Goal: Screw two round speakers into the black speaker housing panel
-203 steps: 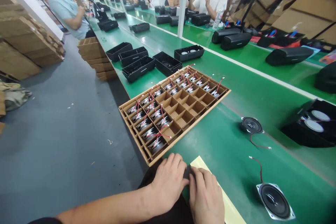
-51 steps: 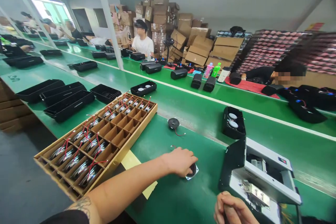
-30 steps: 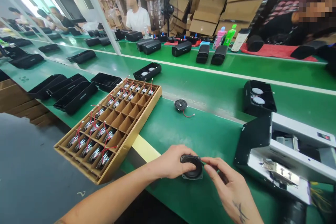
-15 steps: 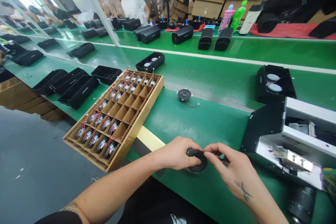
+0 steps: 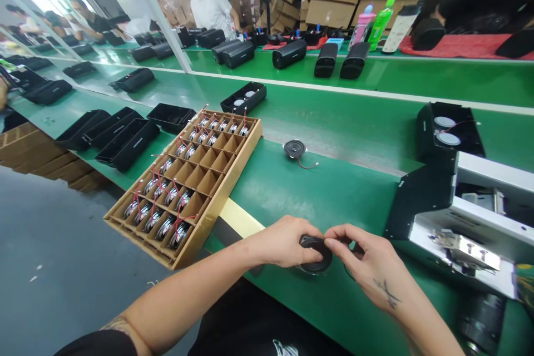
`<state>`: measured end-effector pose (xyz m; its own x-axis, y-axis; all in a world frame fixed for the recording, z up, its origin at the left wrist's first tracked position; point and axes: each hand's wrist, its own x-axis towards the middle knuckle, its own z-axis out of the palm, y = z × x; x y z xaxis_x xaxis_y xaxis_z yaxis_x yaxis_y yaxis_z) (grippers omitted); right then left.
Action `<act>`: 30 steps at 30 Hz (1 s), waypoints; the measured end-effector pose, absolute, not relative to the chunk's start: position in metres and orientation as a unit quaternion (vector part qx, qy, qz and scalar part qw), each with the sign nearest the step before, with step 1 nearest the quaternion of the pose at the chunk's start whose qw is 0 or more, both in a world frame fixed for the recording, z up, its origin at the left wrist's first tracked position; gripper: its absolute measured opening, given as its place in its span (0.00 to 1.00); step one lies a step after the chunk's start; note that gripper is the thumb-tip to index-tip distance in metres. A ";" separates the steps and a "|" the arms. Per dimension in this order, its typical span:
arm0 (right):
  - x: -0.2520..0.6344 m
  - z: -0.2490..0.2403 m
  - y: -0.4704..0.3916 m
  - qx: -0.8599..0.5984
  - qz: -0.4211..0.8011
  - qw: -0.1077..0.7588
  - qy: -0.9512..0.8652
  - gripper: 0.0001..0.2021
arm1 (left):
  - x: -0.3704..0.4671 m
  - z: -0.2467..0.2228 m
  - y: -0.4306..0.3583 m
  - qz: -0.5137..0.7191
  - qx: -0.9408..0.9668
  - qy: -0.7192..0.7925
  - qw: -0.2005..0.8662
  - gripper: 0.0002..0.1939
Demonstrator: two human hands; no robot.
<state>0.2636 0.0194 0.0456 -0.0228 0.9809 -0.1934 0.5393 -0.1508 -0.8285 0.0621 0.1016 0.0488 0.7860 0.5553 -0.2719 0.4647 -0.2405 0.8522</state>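
speaker (image 5: 317,256) half hidden by hands

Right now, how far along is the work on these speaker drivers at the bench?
Done: the middle cells of the cardboard tray are empty, and a black housing on the belt already holds two round parts. In hand: the left hand and right hand both grip one black speaker driver. Left: a loose driver on the bench, plus the wired drivers filling both ends of the tray.

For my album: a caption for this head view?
Both hands hold a speaker beside a cardboard tray.
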 end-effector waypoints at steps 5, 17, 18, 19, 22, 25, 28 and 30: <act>0.264 0.046 0.020 -0.635 0.400 0.279 -0.600 0.17 | 0.061 0.051 0.101 0.037 0.786 0.323 0.525 0.06; 0.261 0.045 0.019 -0.618 0.402 0.282 -0.615 0.16 | 0.060 0.059 0.097 0.025 0.784 0.332 0.524 0.11; 0.261 0.045 0.018 -0.618 0.403 0.281 -0.613 0.16 | 0.060 0.059 0.097 0.025 0.783 0.333 0.525 0.11; 0.261 0.045 0.017 -0.620 0.404 0.282 -0.611 0.15 | 0.060 0.060 0.096 0.023 0.782 0.334 0.526 0.10; 0.261 0.041 0.015 -0.621 0.410 0.285 -0.604 0.14 | 0.060 0.058 0.095 0.015 0.773 0.343 0.533 0.09; 0.259 0.033 0.014 -0.615 0.408 0.288 -0.610 0.15 | 0.059 0.058 0.095 0.007 0.758 0.361 0.543 0.08; 0.256 0.036 0.015 -0.614 0.369 0.287 -0.636 0.16 | 0.061 0.068 0.094 0.014 0.744 0.375 0.553 0.10; 0.256 0.050 0.018 -0.606 0.324 0.276 -0.672 0.19 | 0.066 0.081 0.094 0.035 0.737 0.380 0.558 0.14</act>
